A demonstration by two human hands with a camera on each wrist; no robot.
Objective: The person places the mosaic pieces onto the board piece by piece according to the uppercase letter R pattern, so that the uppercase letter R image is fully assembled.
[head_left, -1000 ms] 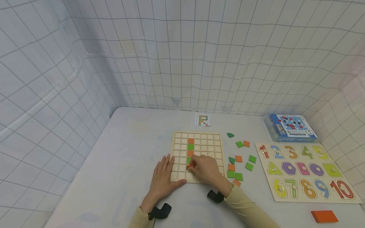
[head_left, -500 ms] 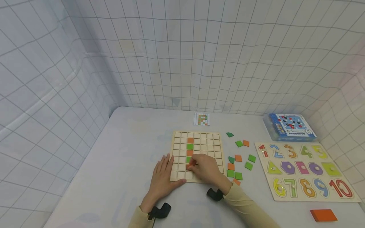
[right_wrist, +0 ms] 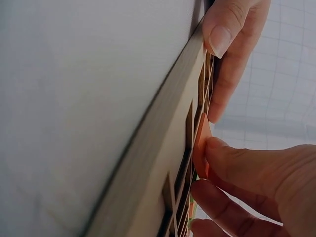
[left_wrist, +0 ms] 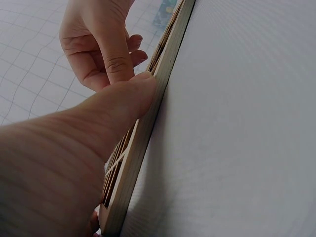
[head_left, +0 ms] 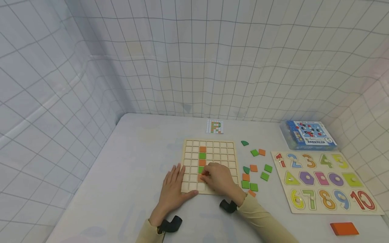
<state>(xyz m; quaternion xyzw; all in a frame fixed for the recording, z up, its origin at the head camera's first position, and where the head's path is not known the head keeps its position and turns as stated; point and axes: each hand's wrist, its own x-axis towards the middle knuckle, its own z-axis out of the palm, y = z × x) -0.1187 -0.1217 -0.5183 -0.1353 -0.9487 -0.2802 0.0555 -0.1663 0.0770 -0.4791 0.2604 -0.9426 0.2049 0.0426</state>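
A wooden grid board (head_left: 221, 145) lies on the table, with a column of orange and green square tiles in its cells. My left hand (head_left: 172, 191) rests flat over the board's near left corner, thumb on the front edge. In the lower part of the column, my right hand (head_left: 219, 177) holds an orange square tile (right_wrist: 200, 148) between thumb and fingers. The right wrist view shows this tile partly tilted at its cell, the thumb on its face. Just beyond it sits a green tile (head_left: 201, 169), partly covered by the fingers.
Loose green tiles (head_left: 254, 187), orange tiles (head_left: 253, 168) and green quarter-round pieces (head_left: 244, 143) lie right of the board. A pattern card (head_left: 214, 126) lies behind it. Farther right are a number puzzle board (head_left: 326, 168), a blue box (head_left: 310, 135) and an orange block (head_left: 344, 229).
The right hand's fingers have shifted slightly up off the orange tile, so more of it shows in its cell. The left hand stays in place.
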